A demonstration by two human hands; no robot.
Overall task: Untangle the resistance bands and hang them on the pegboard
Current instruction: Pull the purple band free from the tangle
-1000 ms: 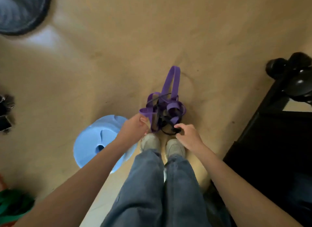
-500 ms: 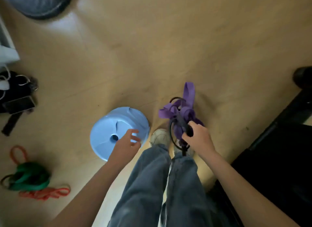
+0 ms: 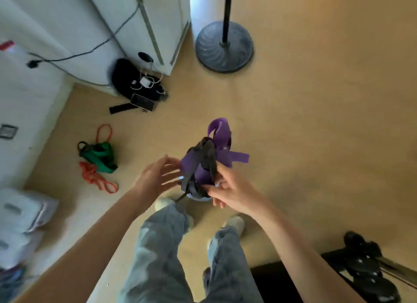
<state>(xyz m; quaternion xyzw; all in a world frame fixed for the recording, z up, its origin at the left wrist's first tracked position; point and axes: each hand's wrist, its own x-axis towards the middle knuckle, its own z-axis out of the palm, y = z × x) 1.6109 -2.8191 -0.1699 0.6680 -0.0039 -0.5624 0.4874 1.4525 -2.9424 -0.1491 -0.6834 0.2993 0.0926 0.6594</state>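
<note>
Your right hand (image 3: pixel 228 188) now holds the tangle of bands up off the floor, in front of your knees, fingers and thumb pinching the black band (image 3: pixel 208 160) near the bottom of the bundle; half a second ago that same hand was gripping it low down by your shoes. The purple band (image 3: pixel 220 135) sticks up out of the knot in a loop, and one flat end pokes out to the right. Your left hand (image 3: pixel 155 177) is open, fingers spread and straight, right beside the tangle on its left side, blurred, can't tell if the fingertips touch the purple. Earlier it hovered open over the blue disc; that disc is mostly hidden now behind the bundle, only a pale sliver (image 3: pixel 199 198) shows under it. Your view has swung up and left. The green band (image 3: pixel 99 156) and orange band (image 3: pixel 97 176) lie knotted together on the floor (image 3: pixel 316 122), well left of your hands, same heap as before but now farther into the frame. New in view: a round stand base (image 3: pixel 223 47) with a black pole at the top, a black bag (image 3: pixel 133 81) with a white charger and phone on it by the white cabinet (image 3: pixel 135 20), and white bags at the left edge. Black weights (image 3: pixel 370 266) sit bottom right. Your jeans and both shoes show below the hands. No pegboard in sight.
</note>
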